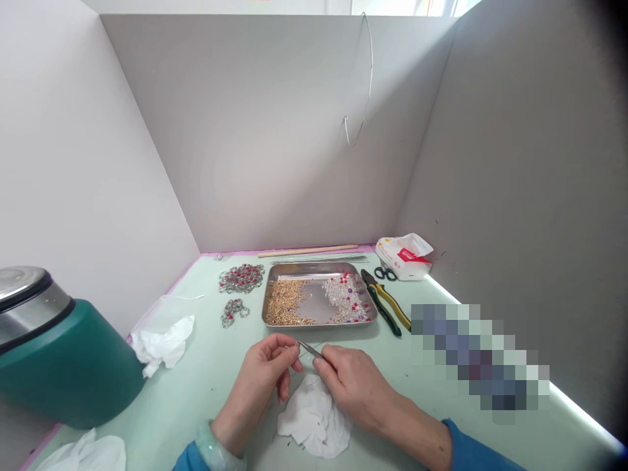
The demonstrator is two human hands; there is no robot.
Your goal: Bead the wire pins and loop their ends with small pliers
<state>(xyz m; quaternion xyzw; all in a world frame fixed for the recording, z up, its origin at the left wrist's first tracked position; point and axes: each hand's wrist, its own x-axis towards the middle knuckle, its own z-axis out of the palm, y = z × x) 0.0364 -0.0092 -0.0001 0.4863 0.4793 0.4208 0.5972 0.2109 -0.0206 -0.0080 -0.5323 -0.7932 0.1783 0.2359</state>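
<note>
My left hand (272, 366) is closed in a pinch at the tips of the tweezers; what lies between its thumb and forefinger is too small to name. My right hand (356, 386) grips the dark pointed tweezers (311, 350), whose tips touch the left fingertips. A thin wire shows faintly near the tips. Beneath the hands lies a crumpled white tissue (316, 418). Just beyond them, a metal tray (314, 326) holds gold beads (284, 302) on its left side and clear, red and purple beads (346, 296) on its right.
Left of the tray are two piles of beaded chain (241, 279) (234, 312). Pliers (385, 302), scissors (385, 273) and a tissue pack (405, 256) stand right. A wooden stick (309, 250) lies behind. A green container (73, 360) and tissues (164, 341) occupy the left.
</note>
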